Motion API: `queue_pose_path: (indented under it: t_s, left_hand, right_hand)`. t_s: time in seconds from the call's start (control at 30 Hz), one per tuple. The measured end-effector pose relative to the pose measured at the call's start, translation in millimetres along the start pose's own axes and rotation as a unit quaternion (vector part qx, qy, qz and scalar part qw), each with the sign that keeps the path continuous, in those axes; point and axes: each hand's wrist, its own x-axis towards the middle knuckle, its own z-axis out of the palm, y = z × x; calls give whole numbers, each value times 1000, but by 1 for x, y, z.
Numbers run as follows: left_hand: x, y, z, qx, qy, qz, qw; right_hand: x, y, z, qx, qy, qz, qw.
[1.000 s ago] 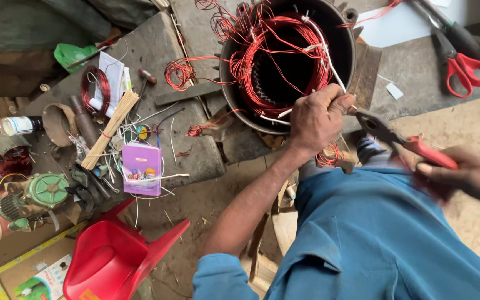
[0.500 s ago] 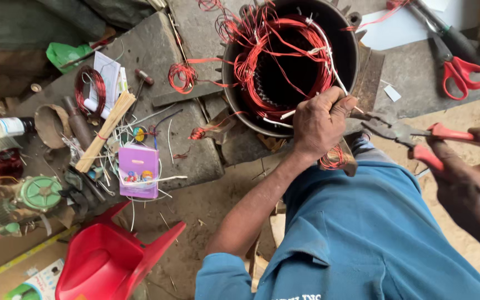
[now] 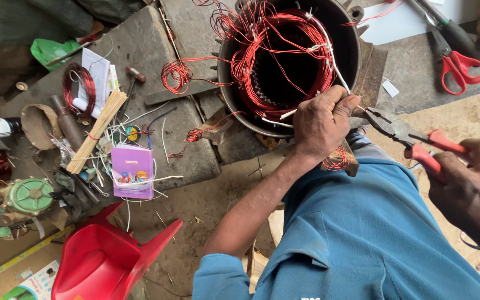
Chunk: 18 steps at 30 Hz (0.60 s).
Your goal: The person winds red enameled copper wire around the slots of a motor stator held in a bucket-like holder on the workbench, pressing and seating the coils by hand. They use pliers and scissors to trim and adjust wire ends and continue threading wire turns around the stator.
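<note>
Stone slabs (image 3: 156, 44) on a dirt floor carry the work, seen from above. We find the stator (image 3: 290, 66), a round dark housing packed with red copper wire (image 3: 262, 39), at the right end of the slabs, close to their near edge. Loose wire loops spill over its left rim onto the slab.

Left hand (image 3: 320, 119): it rests on the near rim of the stator, fingers closed around a white sleeved lead (image 3: 334, 64) that rises out of the winding. The forearm runs back down to a blue shirt (image 3: 362, 239).

Right hand (image 3: 473, 189): it lies to the right of the stator, clear of the rim, and is closed on the red handles of the pliers (image 3: 412, 139). The plier nose points left and sits just beside the left-hand fingers, at the lead. We cannot tell whether the nose touches the lead.

Surrounding items:
- Red scissors (image 3: 462, 64) lie on the slab to the right of the stator.
- A small wire coil (image 3: 79, 89), a bundle of sticks (image 3: 95, 130) and a purple booklet (image 3: 131, 169) occupy the left part of the slabs.
- A green pump (image 3: 23, 197) stands at the left edge.
- A red stool (image 3: 106, 261) lies on the floor before the slabs.
</note>
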Motion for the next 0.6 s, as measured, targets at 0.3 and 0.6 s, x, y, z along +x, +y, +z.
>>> queue_pose_path:
  t_s: [0.3, 0.6]
  left_hand:
    - [-5, -2, 3, -10, 2, 5, 1000]
    - [-3, -5, 3, -19, 16, 18, 1000]
  right_hand:
    - [11, 87, 35, 514, -494, 344, 611]
    - [5, -20, -25, -20, -31, -9, 999]
